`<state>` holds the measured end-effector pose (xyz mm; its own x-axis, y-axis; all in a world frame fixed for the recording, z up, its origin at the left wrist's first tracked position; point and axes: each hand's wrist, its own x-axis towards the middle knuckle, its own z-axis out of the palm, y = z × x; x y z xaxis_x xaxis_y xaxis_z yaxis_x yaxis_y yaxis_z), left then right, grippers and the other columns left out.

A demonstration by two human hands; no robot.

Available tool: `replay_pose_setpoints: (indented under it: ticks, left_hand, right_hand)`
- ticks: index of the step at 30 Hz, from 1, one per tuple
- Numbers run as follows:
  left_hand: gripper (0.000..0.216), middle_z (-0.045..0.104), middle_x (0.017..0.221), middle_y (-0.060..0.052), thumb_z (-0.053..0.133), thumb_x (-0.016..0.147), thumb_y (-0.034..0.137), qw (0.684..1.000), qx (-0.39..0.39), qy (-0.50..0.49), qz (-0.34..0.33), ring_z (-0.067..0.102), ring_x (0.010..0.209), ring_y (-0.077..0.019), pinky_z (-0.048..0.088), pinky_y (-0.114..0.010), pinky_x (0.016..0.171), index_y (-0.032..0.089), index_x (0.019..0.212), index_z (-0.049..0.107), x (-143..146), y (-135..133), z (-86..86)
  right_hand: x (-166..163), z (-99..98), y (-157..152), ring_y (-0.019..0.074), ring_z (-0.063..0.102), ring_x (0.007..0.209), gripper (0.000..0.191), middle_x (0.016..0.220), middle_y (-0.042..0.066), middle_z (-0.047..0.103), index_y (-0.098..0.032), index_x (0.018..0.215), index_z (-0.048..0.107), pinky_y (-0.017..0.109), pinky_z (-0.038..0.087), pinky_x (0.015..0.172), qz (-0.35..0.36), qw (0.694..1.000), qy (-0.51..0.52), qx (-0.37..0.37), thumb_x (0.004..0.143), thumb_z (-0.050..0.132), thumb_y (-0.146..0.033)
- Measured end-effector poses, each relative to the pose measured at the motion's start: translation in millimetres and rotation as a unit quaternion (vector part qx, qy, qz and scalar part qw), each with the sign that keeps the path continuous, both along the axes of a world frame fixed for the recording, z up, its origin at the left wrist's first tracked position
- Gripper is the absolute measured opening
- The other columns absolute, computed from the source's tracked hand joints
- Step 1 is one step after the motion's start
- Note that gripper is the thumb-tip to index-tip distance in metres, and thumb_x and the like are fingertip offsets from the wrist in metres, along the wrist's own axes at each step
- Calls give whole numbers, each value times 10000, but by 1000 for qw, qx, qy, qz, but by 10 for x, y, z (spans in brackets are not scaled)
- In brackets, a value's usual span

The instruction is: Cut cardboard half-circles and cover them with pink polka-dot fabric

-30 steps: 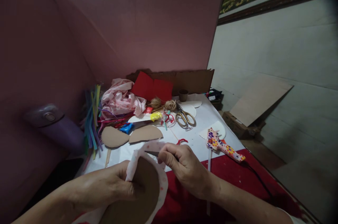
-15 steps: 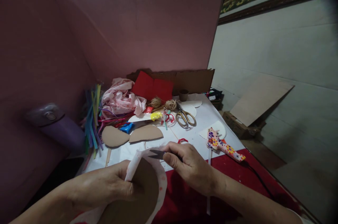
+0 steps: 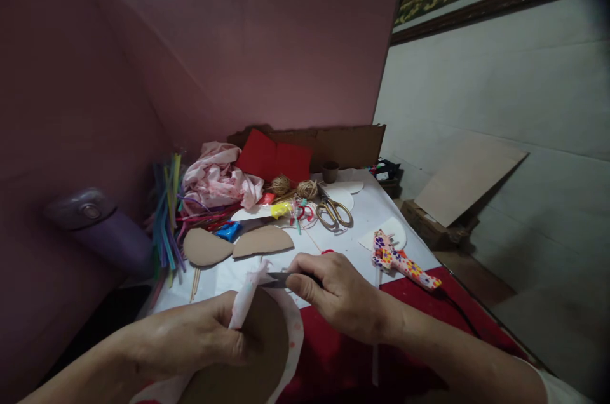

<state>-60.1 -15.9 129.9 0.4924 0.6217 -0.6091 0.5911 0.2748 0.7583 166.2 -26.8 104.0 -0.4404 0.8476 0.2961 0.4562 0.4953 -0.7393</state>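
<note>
My left hand [image 3: 203,331] is closed on the fabric-backed cardboard piece [image 3: 260,356], its thumb lying over the brown face. White fabric with pinkish spots [image 3: 248,293] shows as a border around the rounded board and stands up in a fold beside that thumb. Gripped in my right hand [image 3: 331,293] is a pair of dark-bladed scissors [image 3: 276,279]; the handles are hidden in the fingers. The blades point left and meet the fabric at the upper rim of the board. Whether they are cutting through it I cannot tell.
Beyond the hands lie two cut cardboard shapes [image 3: 264,242], gold-handled scissors [image 3: 334,213], twine balls [image 3: 307,188], crumpled pink fabric [image 3: 216,172] and red sheets [image 3: 274,156]. A flower-patterned glue gun [image 3: 403,261] rests at right. A purple bottle [image 3: 112,232] stands left, near colourful pipe cleaners [image 3: 168,220].
My right hand and the scissors have shifted slightly left along the fabric edge. The raised fold by my left thumb has moved a little right and stands more upright.
</note>
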Motion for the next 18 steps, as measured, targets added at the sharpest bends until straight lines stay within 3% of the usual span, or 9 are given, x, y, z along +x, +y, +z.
replay_pose_setpoints:
  ticks: [5,10,13,18]
  left_hand:
    - [248,708,863,-5,669,672,213,999,-32,-33,15,619,837,-220,456,-291,723,196,919,687,-33,-18,28]
    - [280,732,857,-14,723,649,241,989,-88,-120,26,631,820,-206,454,-290,749,200,925,700,-1,-1,2]
    - [272,730,873,-16,713,677,253,987,-74,-137,30,623,809,-191,449,-278,742,204,945,702,29,23,-44]
    - [207,716,844,-25,641,749,286,989,-27,-143,-6,616,780,-196,463,-290,736,186,919,702,55,16,2]
  right_hand:
    - [100,-76,29,102,409,570,333,600,-45,458,-172,766,571,234,285,548,12,998,38,-55,929,441,-432]
    - [40,-212,-15,109,403,605,443,675,-43,486,-176,764,532,225,318,533,-20,966,173,-193,628,763,-528]
    - [-47,-283,-48,104,385,609,492,667,-52,465,-173,736,512,225,318,543,-18,943,229,-241,550,813,-515]
    - [-124,-288,-53,117,431,646,464,692,-38,497,-151,796,545,241,366,597,-25,907,312,-282,563,818,-447]
